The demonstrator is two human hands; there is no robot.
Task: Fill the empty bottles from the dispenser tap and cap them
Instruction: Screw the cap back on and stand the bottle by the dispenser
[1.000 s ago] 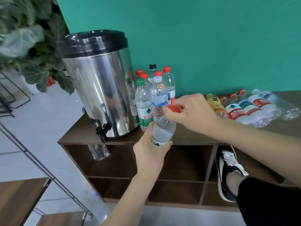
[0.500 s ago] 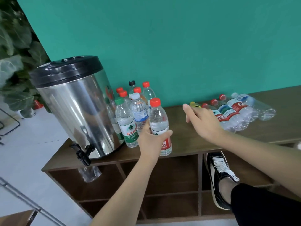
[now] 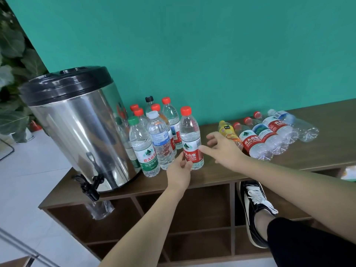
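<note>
While the red-capped bottle [image 3: 191, 138] stands upright on the wooden cabinet top [image 3: 317, 151], just right of the cluster of standing bottles [image 3: 154, 135] that sits beside the steel dispenser [image 3: 77, 128], the left hand [image 3: 180, 171] rests at its base with fingers loosely curled, thumb and fingertips touching the lower label; contact looks light, not a firm grip. Right hand [image 3: 224, 149] is to the bottle's right, fingers spread and holding nothing, one fingertip near the label. Bottle appears filled and capped; judged step: setting it down with the finished group. Dispenser tap [image 3: 90, 186] overhangs the cabinet's front edge, left of the bottle; nothing under the spout in hand. Row of lying bottles [image 3: 267, 133], apparently empty, lies further right of the dispenser, well apart from the standing group. Risks: a careless withdrawal of the left hand could tip the bottle into its close neighbours and topple several; the right hand sweeping toward the lying row could set those bottles rolling. Cap tightness cannot be verified; a loose cap would leak if the bottle falls.
</note>
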